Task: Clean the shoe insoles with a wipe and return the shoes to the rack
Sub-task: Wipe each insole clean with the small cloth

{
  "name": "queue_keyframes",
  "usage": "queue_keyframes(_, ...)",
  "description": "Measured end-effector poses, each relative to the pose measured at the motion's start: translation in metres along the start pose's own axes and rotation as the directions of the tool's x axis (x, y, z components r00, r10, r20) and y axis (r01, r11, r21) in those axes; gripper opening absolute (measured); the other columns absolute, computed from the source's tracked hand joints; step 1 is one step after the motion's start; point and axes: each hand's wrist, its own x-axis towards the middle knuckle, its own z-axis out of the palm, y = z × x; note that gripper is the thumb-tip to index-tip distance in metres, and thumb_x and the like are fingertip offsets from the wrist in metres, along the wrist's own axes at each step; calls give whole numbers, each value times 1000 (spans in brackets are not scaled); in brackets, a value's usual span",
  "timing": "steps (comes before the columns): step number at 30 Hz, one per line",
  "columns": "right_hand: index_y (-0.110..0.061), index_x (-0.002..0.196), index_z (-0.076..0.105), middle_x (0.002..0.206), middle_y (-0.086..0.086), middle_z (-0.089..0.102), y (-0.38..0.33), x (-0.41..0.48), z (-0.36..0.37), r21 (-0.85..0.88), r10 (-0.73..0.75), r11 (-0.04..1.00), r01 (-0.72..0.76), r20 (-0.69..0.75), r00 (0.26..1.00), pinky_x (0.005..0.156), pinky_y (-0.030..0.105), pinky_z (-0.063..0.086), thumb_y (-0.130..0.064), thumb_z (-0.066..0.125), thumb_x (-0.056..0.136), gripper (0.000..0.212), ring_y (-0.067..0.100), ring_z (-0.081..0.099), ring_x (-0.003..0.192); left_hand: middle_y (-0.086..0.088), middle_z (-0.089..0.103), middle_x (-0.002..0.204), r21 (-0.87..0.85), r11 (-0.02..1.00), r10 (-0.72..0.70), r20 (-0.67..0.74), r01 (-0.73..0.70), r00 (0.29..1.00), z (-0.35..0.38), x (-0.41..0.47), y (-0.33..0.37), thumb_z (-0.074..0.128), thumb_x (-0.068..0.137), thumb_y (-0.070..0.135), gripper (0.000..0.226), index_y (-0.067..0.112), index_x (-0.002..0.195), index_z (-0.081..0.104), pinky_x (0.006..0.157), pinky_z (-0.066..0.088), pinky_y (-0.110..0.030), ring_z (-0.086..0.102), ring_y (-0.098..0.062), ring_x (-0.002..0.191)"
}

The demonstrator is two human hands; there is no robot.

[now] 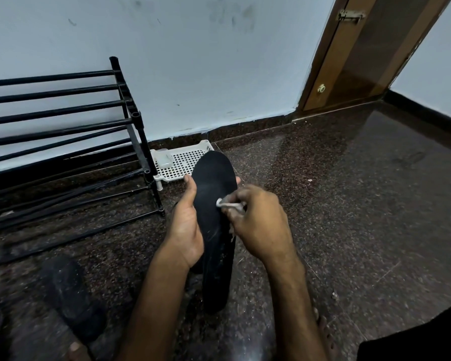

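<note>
Holding: left grip (186,230) grasps the insole (214,175), right of the rack (141,142).
Wiping: right grip (261,225) pinches the wipe (227,203) against the insole.

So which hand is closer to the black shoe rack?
Left. The left hand grips the insole on its rack-side edge, just right of the rack; the right hand, pinching the wipe, is across the insole, farther away.

no readable text, labels or numbers — none
</note>
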Motion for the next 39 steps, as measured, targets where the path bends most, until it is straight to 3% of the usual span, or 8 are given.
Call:
queue_keyframes(6,-29,106,72,105,-15,63,-3,4,-6,-53,43,997,-61,-304,952,79,33,53,-31,65,93,14,9,64,88,-17,72,114,59,997,-44,21,43,999,1,-1,-3,45,91,64,67,9,113,74,83,60,-38,72,-26,94)
queue_keyframes(12,-32,92,73,93,-14,71,5,-1,-12,-42,83,996,-81,46,996,77,33,56,-35,73,86,7,9,66,84,-19,68,123,75,997,-25,-28,27,999,2,-2,-5,42,91,68,75,6,125,66,95,52,-43,68,-31,109)
queue_keyframes(17,-29,99,72,101,-13,65,0,2,-8,-41,41,998,-53,-245,969,78,36,55,-31,68,90,10,11,65,85,-17,72,114,31,999,-41,8,40,999,7,-4,-6,39,95,63,67,7,113,72,75,60,-34,72,-25,98)
queue_keyframes(21,-31,90,73,88,-14,71,7,0,-11,-7,80,997,-80,30,996,74,31,55,-37,74,85,8,6,66,79,-18,69,120,31,999,-16,-40,18,999,7,-1,-6,37,95,67,74,5,124,65,81,59,-38,69,-30,108)
queue_keyframes(26,-27,100,73,100,-14,66,1,4,-9,-27,41,998,-48,-208,977,78,32,54,-32,68,90,12,8,64,84,-17,73,109,8,999,-36,-13,36,999,6,-2,-6,39,95,62,68,5,112,71,71,61,-34,73,-25,92)
queue_keyframes(30,-32,93,73,93,-13,71,3,1,-8,-8,56,998,-56,43,998,80,35,56,-38,73,84,10,10,67,85,-18,71,115,21,1000,15,-58,-13,998,2,0,-1,39,95,64,71,4,122,67,78,60,-36,71,-28,102)
queue_keyframes(35,-29,93,75,100,-12,65,7,0,2,65,44,997,-41,-53,998,84,36,54,-33,75,84,10,9,64,91,-16,75,104,-17,1000,23,-55,-24,998,-2,0,3,36,98,61,68,8,94,79,68,61,-34,74,-25,89)
queue_keyframes(39,-29,88,75,85,-14,73,15,0,5,254,94,962,-97,23,995,79,32,57,-35,76,83,7,0,67,79,-19,71,115,-29,999,14,-90,-17,996,-6,0,8,40,95,64,69,5,116,69,89,55,-42,71,-29,101)
